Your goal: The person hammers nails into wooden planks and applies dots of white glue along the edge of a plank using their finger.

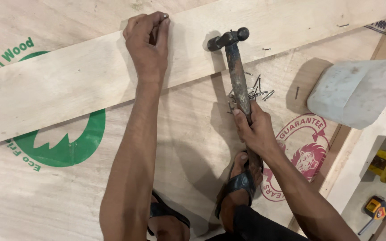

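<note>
Plywood strip [90,85] under the left hand [146,44], whose fingertips pinch a small nail [166,17] at its far edge. Right hand [255,129] grips a hammer [235,67], head raised just right of the left; loose nails [255,93] beside it.

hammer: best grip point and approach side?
Grip the hammer low on its handle, coming from the near side, as the right hand does. The handle runs toward the person with the heavy head at the far end, so a low grip likely gives swing and keeps clear of the nails.
</note>
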